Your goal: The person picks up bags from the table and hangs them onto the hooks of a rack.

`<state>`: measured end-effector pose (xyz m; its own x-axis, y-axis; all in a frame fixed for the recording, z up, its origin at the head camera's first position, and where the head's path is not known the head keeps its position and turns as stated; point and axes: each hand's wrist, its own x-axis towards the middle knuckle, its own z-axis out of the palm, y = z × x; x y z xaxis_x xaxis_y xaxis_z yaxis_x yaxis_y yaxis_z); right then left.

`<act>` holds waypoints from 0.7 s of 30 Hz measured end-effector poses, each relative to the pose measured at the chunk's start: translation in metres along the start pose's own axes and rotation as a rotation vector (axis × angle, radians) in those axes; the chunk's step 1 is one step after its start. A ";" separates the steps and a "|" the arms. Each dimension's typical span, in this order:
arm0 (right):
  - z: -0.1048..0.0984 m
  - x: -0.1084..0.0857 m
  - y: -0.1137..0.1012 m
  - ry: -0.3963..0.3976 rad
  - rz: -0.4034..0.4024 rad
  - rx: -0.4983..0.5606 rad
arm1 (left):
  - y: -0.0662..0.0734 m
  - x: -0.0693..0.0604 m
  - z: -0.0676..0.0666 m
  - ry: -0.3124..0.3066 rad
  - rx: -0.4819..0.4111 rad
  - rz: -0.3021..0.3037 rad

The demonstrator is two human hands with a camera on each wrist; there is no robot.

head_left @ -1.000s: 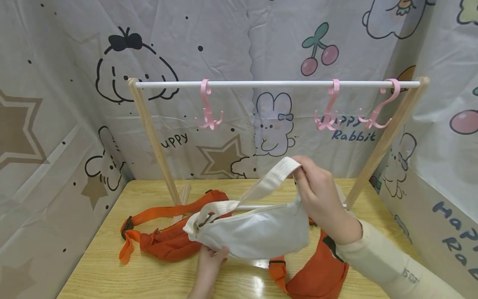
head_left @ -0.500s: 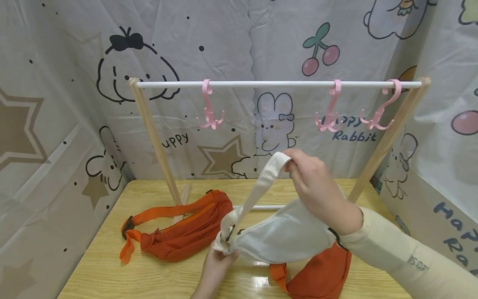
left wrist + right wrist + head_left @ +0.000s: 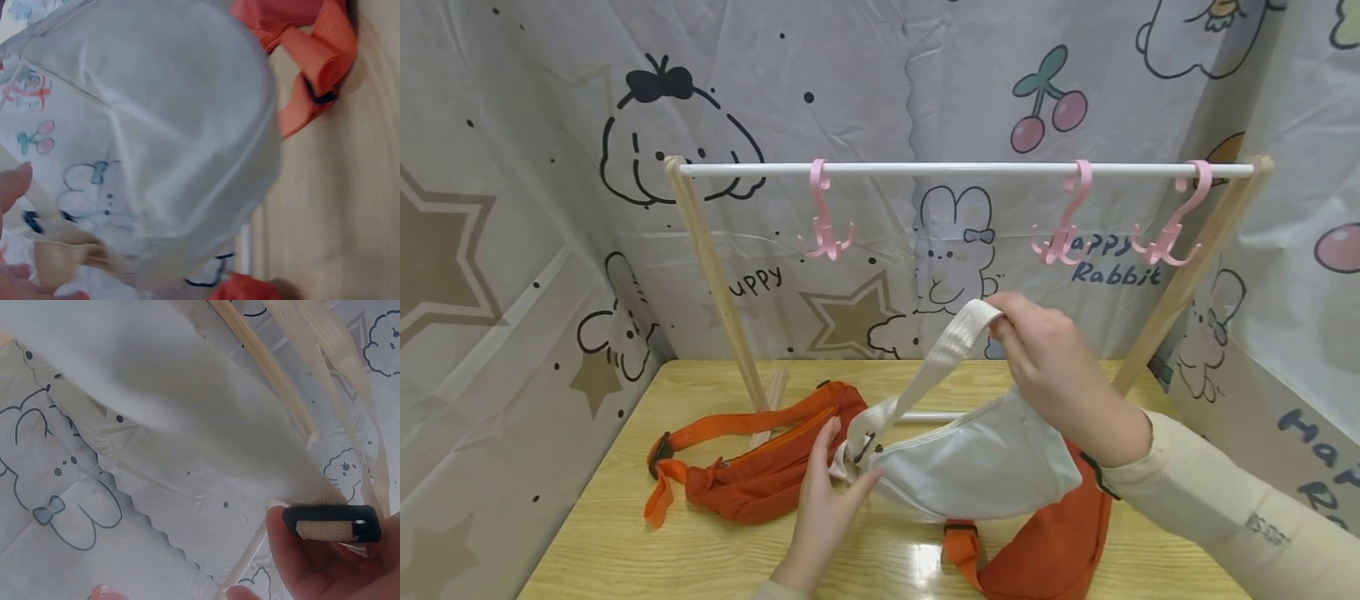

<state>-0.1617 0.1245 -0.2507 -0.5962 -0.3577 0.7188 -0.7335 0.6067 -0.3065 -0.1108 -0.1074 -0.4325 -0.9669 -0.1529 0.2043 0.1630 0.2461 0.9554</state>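
A white waist bag (image 3: 977, 467) hangs tilted above the table, zipper edge up. My right hand (image 3: 1063, 375) grips its cream strap (image 3: 946, 350) at the top; in the right wrist view a black buckle (image 3: 331, 514) sits at those fingers. At the bag's left end, my left hand (image 3: 823, 508) has its fingers extended and thumb spread, around the gathered strap end. The left wrist view shows its fingertips (image 3: 15, 187) apart beside the strap bundle (image 3: 62, 259). Whether they press on the bag is unclear.
An orange waist bag (image 3: 760, 479) lies at left on the wooden table (image 3: 625, 533). Another orange bag (image 3: 1045, 550) lies at front right, partly under the white one. Behind stands a rack with a white rail (image 3: 940, 169) and pink hooks (image 3: 827, 237).
The white bag swung rightward from in front of the left orange bag. My left hand gripped its end half a second ago; now its fingers have spread. The right hand kept hold of the strap.
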 end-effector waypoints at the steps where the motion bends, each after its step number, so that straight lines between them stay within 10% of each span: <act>1: 0.000 0.001 0.000 0.000 -0.011 -0.006 | 0.003 0.002 0.000 -0.001 0.011 0.038; 21: -0.005 0.009 -0.003 -0.088 -0.059 -0.077 | 0.039 0.025 0.011 0.048 0.138 0.567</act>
<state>-0.1630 0.1229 -0.2405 -0.5817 -0.4529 0.6757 -0.7426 0.6347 -0.2139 -0.1306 -0.0913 -0.3926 -0.7253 -0.0034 0.6884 0.6224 0.4241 0.6578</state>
